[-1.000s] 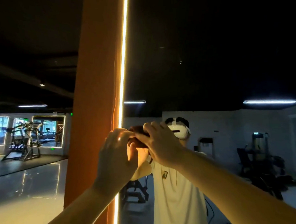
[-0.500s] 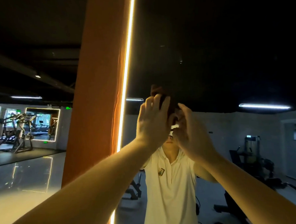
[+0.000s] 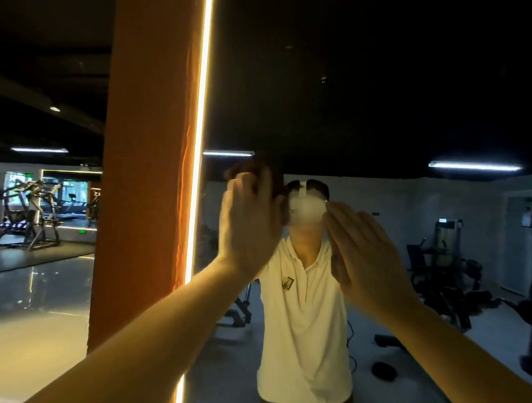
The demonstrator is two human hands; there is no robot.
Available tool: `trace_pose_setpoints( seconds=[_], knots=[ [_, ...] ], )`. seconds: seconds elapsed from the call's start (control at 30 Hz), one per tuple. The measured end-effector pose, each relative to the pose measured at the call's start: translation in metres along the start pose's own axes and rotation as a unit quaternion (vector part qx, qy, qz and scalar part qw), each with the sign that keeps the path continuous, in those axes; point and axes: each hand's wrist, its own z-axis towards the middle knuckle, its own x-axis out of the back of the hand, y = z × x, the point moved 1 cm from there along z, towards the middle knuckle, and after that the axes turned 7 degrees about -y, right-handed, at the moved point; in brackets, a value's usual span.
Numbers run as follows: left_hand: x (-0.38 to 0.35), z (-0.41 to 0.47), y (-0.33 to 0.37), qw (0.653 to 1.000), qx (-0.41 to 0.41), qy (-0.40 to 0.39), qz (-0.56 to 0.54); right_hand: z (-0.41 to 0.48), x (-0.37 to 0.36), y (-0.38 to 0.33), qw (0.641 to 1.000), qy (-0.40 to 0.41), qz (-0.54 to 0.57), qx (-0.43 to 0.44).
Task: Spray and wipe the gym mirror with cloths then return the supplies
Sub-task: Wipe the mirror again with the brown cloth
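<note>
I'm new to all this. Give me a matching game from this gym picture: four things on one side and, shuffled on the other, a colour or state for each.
Things:
1. left hand
2. right hand
3. pillar
4. light strip

Descriptions:
A. orange
B. glowing, along the left edge of the mirror
C. fingers straight, holding nothing
D. holds the dark cloth

Pairs: 1-D, 2-C, 3-A, 4-B.
</note>
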Motion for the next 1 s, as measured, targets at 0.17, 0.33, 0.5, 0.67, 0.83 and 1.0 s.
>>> trace_pose_setpoints(
  seconds=[0.17, 0.33, 0.5, 0.67, 0.83, 1.0],
  knots=[
    [-0.006, 0.009, 0.05, 0.975, -0.214, -0.04, 0.041, -0.013, 0.008, 0.008, 1.0, 0.016, 0.025, -0.01],
    [0.021, 0.077, -0.048, 0.987, -0.011, -0.014, 0.163, -0.019, 0.01, 0.004, 0.998, -0.012, 0.045, -0.041],
    [0.005, 0.051, 0.012, 0.99, 0.063, -0.033, 0.123, -0.028, 0.016, 0.009, 0.993, -0.003, 0.098, -0.061],
    [-0.012, -0.07, 0.083, 0.96, -0.223, -0.167, 0.019, -0.045, 0.014, 0.006, 0.981, 0.039, 0.141, -0.126],
    [0.016, -0.095, 0.011, 0.962, -0.145, -0.227, 0.051, -0.078, 0.009, -0.025, 0.986, 0.006, 0.093, -0.135],
    [0.021, -0.121, -0.048, 0.977, 0.099, -0.137, 0.129, -0.123, -0.003, -0.035, 0.99, -0.023, 0.033, -0.134]
  ],
)
